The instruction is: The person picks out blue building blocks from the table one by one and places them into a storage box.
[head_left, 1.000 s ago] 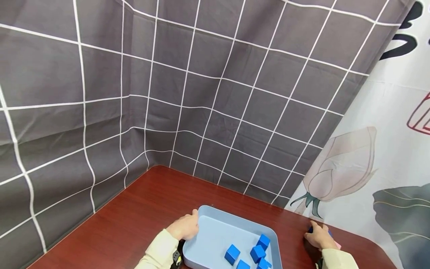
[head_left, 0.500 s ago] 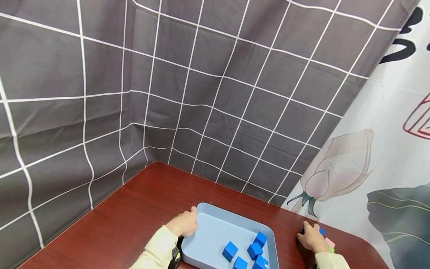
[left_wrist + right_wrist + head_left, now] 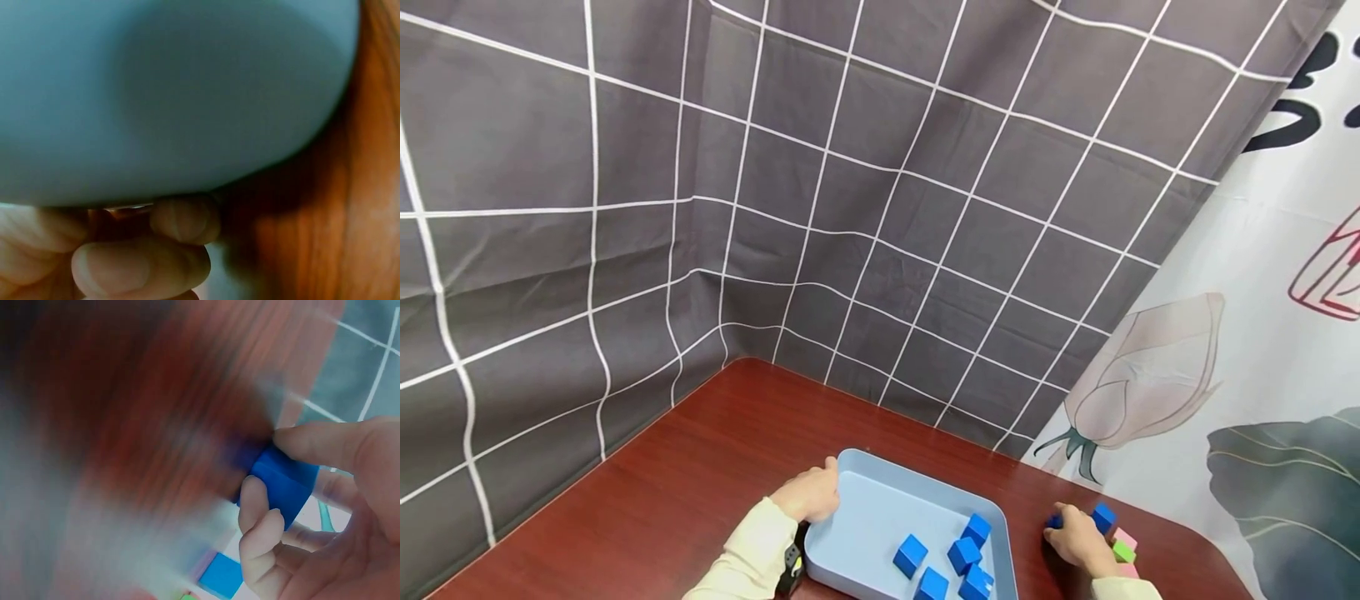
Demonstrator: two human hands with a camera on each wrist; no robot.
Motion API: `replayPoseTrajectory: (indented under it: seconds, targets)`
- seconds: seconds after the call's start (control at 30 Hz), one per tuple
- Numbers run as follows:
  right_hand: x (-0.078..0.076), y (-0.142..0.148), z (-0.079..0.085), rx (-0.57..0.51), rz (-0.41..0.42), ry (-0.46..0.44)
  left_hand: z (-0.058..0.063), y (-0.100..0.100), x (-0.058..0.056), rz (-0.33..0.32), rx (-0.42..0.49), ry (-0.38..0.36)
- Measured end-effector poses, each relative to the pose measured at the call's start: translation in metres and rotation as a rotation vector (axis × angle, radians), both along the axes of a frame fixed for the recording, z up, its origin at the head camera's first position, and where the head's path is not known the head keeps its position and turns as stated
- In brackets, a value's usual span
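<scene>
My left hand (image 3: 811,493) grips the far left side of the light blue tray (image 3: 910,472). In the left wrist view, curled fingers (image 3: 140,265) lie right along the tray's outer side (image 3: 206,125). Inside the tray sit several blue cubes (image 3: 910,556), mostly toward its right side. To the right of the tray, my right hand (image 3: 1078,537) pinches a blue cube (image 3: 284,481) between thumb and fingers. The palm hides most of that cube in the head view.
Beside my right hand, on its far side, are another blue cube (image 3: 1103,517), a pink block (image 3: 1125,538) and a green block (image 3: 1123,552). A second pink block is partly behind the wrist. Grey gridded curtain (image 3: 850,208) borders the reddish-brown table (image 3: 730,442) at the back.
My right hand has moved left toward the tray with the blue cube, uncovering the blue, pink and green blocks behind it. My left hand stays at the tray. The head view has shifted slightly.
</scene>
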State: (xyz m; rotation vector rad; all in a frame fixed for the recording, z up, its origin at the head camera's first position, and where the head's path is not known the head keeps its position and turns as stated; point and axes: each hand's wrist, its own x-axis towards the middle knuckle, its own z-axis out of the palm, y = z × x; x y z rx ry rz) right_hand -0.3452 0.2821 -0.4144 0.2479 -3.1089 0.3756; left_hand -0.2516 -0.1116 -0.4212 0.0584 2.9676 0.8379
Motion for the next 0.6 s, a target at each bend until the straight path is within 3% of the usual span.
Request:
replayPoseTrajectory:
  seconds: [0.2,0.47,0.6]
  targets:
    - [0.011,-0.013,0.000,-0.062,-0.005,-0.006,-0.001,0.001,-0.002,0.004,-0.003,-0.011]
    - [0.027,-0.032,0.005,-0.178,-0.117,-0.103,-0.001,0.001,-0.001,0.001,0.003,-0.005]
    - [0.036,-0.039,0.005,-0.251,-0.108,-0.125,0.000,0.000,-0.002,-0.009,-0.005,-0.001]
